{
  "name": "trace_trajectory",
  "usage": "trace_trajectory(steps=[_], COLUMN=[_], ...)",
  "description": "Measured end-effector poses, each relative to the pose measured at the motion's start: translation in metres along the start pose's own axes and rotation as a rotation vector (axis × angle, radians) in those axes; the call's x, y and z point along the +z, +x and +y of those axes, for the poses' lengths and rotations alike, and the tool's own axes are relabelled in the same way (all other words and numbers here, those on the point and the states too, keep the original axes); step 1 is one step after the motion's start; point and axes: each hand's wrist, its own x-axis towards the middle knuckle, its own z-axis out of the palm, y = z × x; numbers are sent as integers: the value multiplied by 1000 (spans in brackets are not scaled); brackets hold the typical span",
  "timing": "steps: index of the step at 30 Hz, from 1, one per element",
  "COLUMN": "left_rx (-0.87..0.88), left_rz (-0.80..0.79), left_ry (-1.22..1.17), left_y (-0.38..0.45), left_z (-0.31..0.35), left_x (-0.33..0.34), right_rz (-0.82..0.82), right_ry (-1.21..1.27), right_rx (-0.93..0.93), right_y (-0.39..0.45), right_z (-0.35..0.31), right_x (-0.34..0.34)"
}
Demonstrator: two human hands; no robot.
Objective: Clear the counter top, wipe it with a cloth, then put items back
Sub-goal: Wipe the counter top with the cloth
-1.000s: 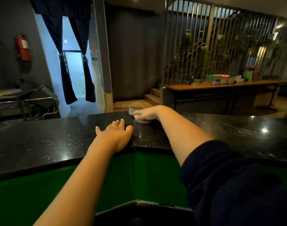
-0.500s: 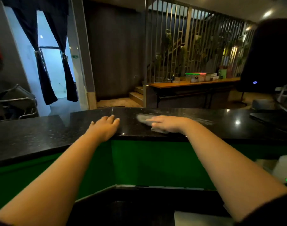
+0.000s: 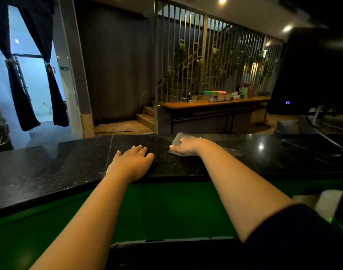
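Note:
A polished black stone counter top [image 3: 49,168] runs across the view above a green front panel. My right hand [image 3: 188,146] presses flat on a grey cloth [image 3: 177,139] near the counter's far edge; the hand covers most of the cloth. A faint wet streak shows on the stone to the right of the cloth. My left hand [image 3: 132,162] lies palm down on the counter just left of the right hand, fingers slightly apart, holding nothing.
A dark monitor [image 3: 311,75] on a stand with cables sits on the counter at the right. A white object [image 3: 329,201] lies below the counter at the right. Beyond are a long wooden table [image 3: 215,104] with containers, a slatted screen, stairs and a curtained doorway.
My right hand and the cloth slid to the right along the counter and toward its far edge. My view swung right, bringing the monitor in. My left hand stayed resting on the counter.

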Motion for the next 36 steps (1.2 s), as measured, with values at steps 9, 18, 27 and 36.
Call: trace_trajectory(steps=[9,18,27,36], left_rx=[-13,-25,-146,-20], left_rz=[78,112,192,50], left_ry=[-141,-116,-382,-230], left_y=[0,-23,-22,-8], left_z=[2,10,31,91], left_x=[1,-15,-13,-13], right_rz=[-158,-131,122,116], right_ry=[19,137,158,133], right_rx=[-124,-334,-358,279], right_y=[54,-43,-145,-135], right_z=[-49,-11,6,75], right_x=[-24,-5,28,18])
